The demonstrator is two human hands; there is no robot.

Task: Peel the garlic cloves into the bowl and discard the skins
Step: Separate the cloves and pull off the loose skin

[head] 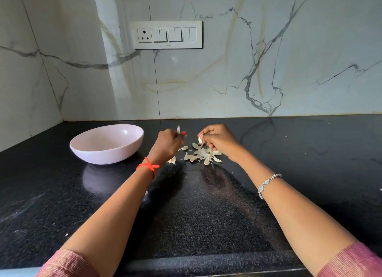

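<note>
Right grip [217, 139] pinches a small white garlic clove [200, 140]; left grip [168, 143] pinches a torn papery skin strip [178, 129]. Slack fingers could drop it among the loose pale skins [203, 156].

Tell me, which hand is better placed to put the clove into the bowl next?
Probably the right hand: it grips the clove. The left hand is nearer the bowl but pinches a skin strip, so a handover would be needed.
</note>
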